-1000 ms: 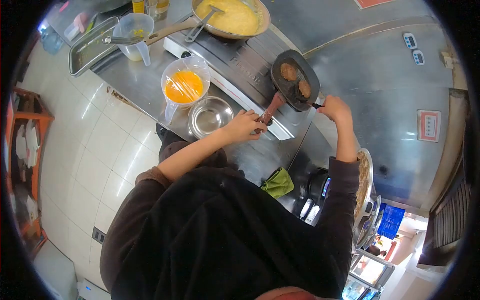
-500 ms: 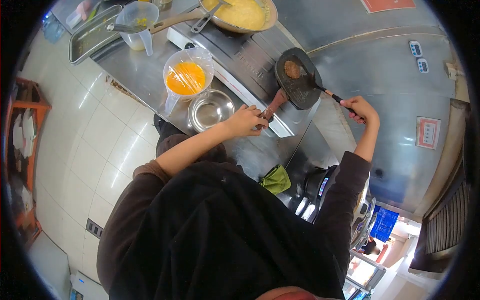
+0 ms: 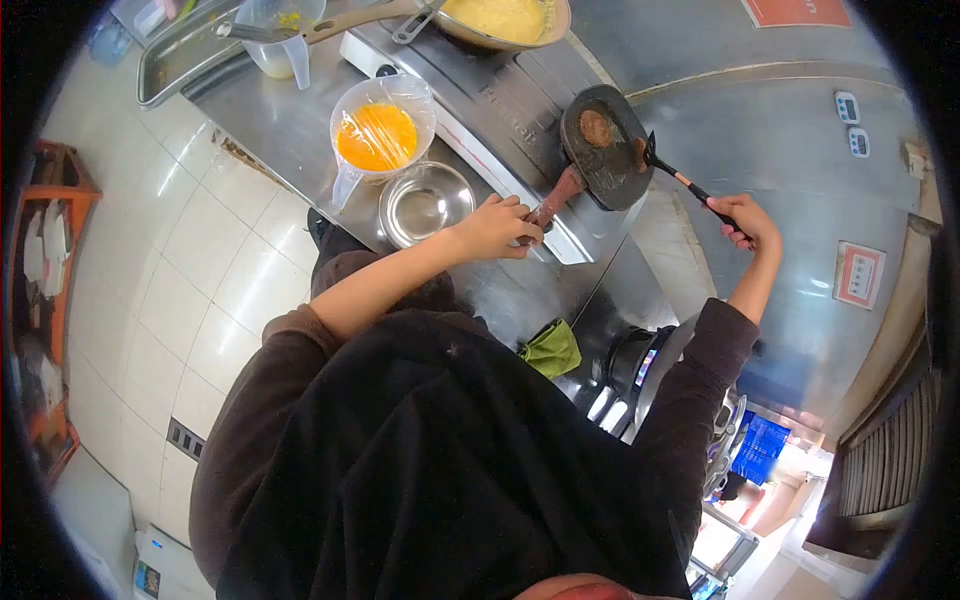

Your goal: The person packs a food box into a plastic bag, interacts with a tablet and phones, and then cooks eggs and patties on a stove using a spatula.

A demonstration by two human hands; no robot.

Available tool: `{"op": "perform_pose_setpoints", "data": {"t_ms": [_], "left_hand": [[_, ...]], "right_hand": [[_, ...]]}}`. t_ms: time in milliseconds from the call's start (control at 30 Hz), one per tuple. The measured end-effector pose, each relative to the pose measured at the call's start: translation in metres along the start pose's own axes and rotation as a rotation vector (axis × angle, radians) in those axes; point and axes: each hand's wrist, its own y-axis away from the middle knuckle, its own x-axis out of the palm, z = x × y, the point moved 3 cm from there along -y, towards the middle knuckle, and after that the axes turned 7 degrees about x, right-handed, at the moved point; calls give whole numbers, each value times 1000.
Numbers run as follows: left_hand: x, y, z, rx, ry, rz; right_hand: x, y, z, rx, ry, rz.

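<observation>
My left hand (image 3: 500,227) is wrapped around the reddish-brown handle (image 3: 562,194) of a dark frying pan (image 3: 612,172) on the stove. A browned round patty (image 3: 596,128) lies in the upper part of the pan. In my right hand (image 3: 748,222) is a black spatula (image 3: 688,184) with a copper-coloured band on its shaft. Its blade is at the pan's right rim, beside a small brown piece (image 3: 640,152). Near my left forearm stands a steel bowl (image 3: 428,205), and behind it a plastic-covered jug (image 3: 378,137) of orange-yellow liquid.
A second pan with a yellow mixture (image 3: 500,18) sits on the far end of the stove (image 3: 500,105). A clear measuring jug (image 3: 275,55) and a metal tray (image 3: 165,75) stand at the upper left. A green cloth (image 3: 552,350) lies near my body.
The spatula's blade has moved from inside the pan to its right rim, with my right hand shifting slightly right and down. My left hand stays on the handle. The view has shifted slightly.
</observation>
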Motion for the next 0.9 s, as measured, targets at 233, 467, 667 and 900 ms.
{"op": "perform_pose_setpoints", "data": {"t_ms": [233,467,667,900], "left_hand": [[3,0,1,3,-11,-15],[3,0,2,13,-23,-18],[2,-1,1,4,-21,6],[1,-3,-1,-3,-25,-8]], "right_hand": [[-4,-4,-8,6,-6,-33],[-6,-10,-14,8,-14,-46],[-3,-7,-15,-3,-36,-46],[3,4,-16,14,-44,19]]}}
